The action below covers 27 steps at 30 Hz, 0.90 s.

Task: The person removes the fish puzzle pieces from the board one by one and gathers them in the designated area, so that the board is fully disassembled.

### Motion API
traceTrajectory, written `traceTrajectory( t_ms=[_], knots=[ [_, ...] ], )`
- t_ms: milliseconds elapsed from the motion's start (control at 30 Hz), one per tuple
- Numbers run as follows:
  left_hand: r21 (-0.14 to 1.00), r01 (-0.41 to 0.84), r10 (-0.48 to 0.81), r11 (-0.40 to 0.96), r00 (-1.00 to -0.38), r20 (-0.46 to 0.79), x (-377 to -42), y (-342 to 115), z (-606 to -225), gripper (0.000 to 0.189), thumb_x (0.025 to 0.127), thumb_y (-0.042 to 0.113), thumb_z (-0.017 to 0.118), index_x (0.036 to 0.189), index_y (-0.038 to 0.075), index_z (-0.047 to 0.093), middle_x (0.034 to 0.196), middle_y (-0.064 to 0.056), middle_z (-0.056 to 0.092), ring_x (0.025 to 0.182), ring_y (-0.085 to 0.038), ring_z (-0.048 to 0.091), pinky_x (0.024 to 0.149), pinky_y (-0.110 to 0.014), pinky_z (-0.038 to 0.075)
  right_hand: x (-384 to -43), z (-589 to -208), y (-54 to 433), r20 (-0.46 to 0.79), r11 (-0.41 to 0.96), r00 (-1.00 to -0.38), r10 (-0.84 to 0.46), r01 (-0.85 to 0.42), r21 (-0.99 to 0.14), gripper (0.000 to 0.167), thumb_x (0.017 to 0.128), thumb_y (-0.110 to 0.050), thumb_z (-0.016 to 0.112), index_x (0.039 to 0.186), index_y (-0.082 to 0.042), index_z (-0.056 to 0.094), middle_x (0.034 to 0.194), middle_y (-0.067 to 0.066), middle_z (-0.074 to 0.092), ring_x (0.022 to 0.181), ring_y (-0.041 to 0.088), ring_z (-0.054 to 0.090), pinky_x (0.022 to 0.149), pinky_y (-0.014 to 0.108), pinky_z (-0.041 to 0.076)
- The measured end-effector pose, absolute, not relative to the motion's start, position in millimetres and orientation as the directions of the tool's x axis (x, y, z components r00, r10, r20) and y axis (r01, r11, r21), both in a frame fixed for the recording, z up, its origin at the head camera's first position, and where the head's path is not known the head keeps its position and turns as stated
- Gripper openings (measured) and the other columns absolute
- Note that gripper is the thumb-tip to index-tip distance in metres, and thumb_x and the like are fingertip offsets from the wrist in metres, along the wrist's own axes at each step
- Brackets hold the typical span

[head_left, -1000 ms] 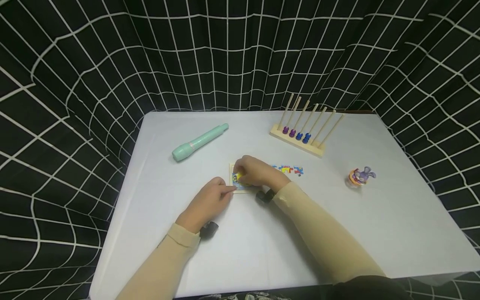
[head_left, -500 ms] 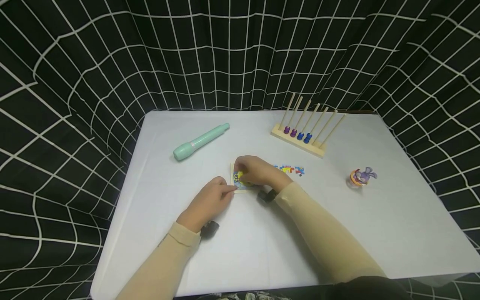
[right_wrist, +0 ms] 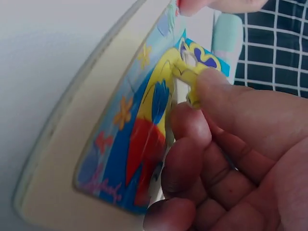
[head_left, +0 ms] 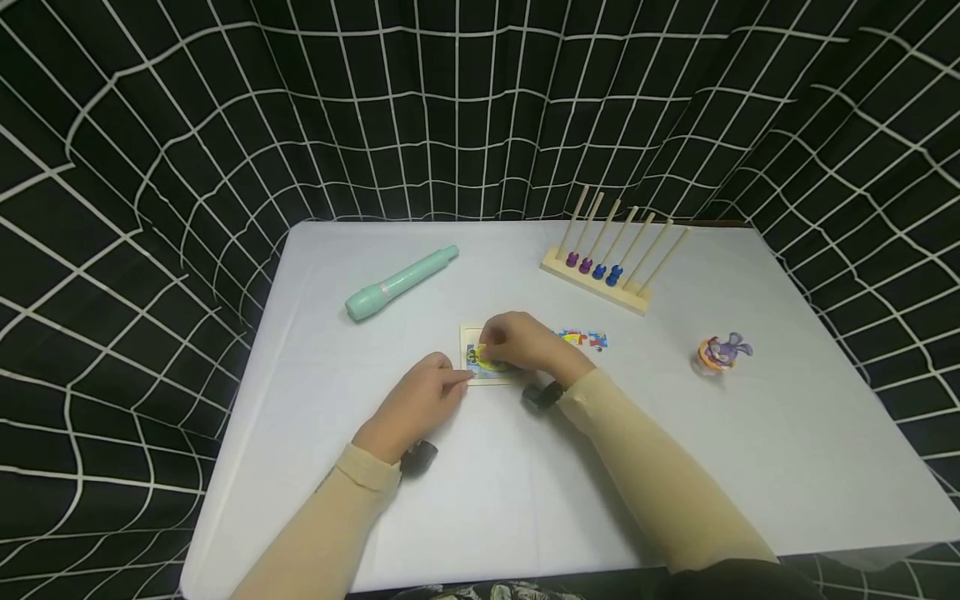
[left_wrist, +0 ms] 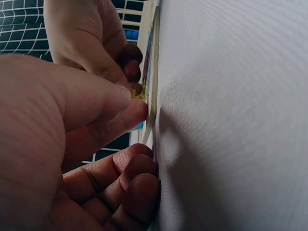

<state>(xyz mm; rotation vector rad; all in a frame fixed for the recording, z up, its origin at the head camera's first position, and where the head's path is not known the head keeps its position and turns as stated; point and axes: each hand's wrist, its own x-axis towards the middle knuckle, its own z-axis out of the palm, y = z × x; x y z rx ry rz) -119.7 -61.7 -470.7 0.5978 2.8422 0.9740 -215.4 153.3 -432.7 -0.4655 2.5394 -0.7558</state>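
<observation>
A small picture puzzle in a pale wooden frame (head_left: 463, 354) lies in front of both hands. My right hand (head_left: 521, 342) is over it and pinches a yellow puzzle piece (right_wrist: 191, 79) between thumb and index finger. Close up in the right wrist view, the piece is tilted above a picture with yellow, red and blue areas (right_wrist: 144, 144). My left hand (head_left: 422, 402) stretches a finger onto the frame's near left corner, its other fingers bent beside the board. Part of the puzzle is hidden behind the right hand.
Several loose puzzle pieces (head_left: 576, 337) lie right of the board. A mint-green flashlight-shaped object (head_left: 401, 283) is at the back left. A wooden peg rack with beads (head_left: 596, 283) stands at the back right, and a purple rabbit figure (head_left: 722, 353) sits at the right.
My right hand has shifted slightly to the right, uncovering more of the puzzle's left part. The left hand has stayed at the frame's corner.
</observation>
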Motion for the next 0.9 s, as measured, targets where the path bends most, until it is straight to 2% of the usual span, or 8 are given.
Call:
traceTrajectory(
  t_ms=[100,267,467,633,767,900],
  knots=[
    [0.605,0.333,0.387,0.723,-0.921,0.044,-120,-61,-470,0.028,0.107,0.016,0.070,0.132,0.015,0.081,0.101,0.000,0.059,0.086,-0.013,0.051,0.077,-0.029,0.050,-216,-433,163,-0.328,0.777,-0.838,-0.437,-0.168,-0.607,0.013,0.106,-0.027,0.073,0.107,-0.014,0.078,0.094,0.002,0.073,0.083,0.019,0.064,0.084,0.036,0.054],
    [0.612,0.321,0.386,0.723,-0.922,0.028,-119,-59,-469,0.028,0.107,0.017,0.069,0.132,0.016,0.081,0.101,-0.001,0.059,0.086,-0.013,0.051,0.077,-0.029,0.049,-213,-428,187,-0.346,0.744,-0.846,-0.406,-0.087,-0.662,0.018,0.109,-0.025,0.066,0.106,-0.012,0.079,0.096,0.004,0.075,0.095,0.022,0.062,0.092,0.040,0.049],
    [0.623,0.300,0.372,0.722,-0.928,0.015,-117,-60,-465,0.028,0.107,0.017,0.070,0.133,0.015,0.081,0.101,-0.001,0.059,0.088,-0.014,0.051,0.078,-0.030,0.050,-207,-416,232,-0.408,0.749,-0.869,-0.279,0.068,-0.659,0.026,0.107,-0.032,0.067,0.115,-0.010,0.078,0.113,0.007,0.072,0.105,0.025,0.058,0.090,0.039,0.046],
    [0.625,0.281,0.355,0.728,-0.935,0.007,-117,-61,-465,0.029,0.107,0.018,0.070,0.134,0.015,0.080,0.102,-0.001,0.059,0.089,-0.015,0.052,0.079,-0.030,0.050,-200,-409,259,-0.471,0.771,-0.864,-0.180,0.174,-0.613,0.034,0.104,-0.035,0.072,0.119,-0.005,0.077,0.115,0.009,0.069,0.107,0.026,0.054,0.091,0.040,0.044],
    [0.630,0.266,0.346,0.730,-0.938,-0.005,-118,-61,-465,0.029,0.107,0.018,0.070,0.134,0.015,0.080,0.102,-0.001,0.059,0.090,-0.015,0.052,0.080,-0.031,0.050,-196,-413,262,-0.497,0.778,-0.858,-0.128,0.224,-0.587,0.030,0.102,-0.034,0.074,0.111,-0.005,0.078,0.113,0.007,0.070,0.103,0.025,0.053,0.087,0.038,0.043],
    [0.643,0.261,0.350,0.720,-0.937,-0.013,-118,-59,-464,0.029,0.106,0.018,0.070,0.134,0.014,0.080,0.103,-0.002,0.059,0.091,-0.016,0.052,0.082,-0.032,0.051,-193,-421,261,-0.479,0.792,-0.871,-0.107,0.216,-0.570,0.024,0.102,-0.030,0.075,0.097,-0.007,0.077,0.100,0.005,0.069,0.090,0.023,0.054,0.077,0.036,0.043]
  ],
)
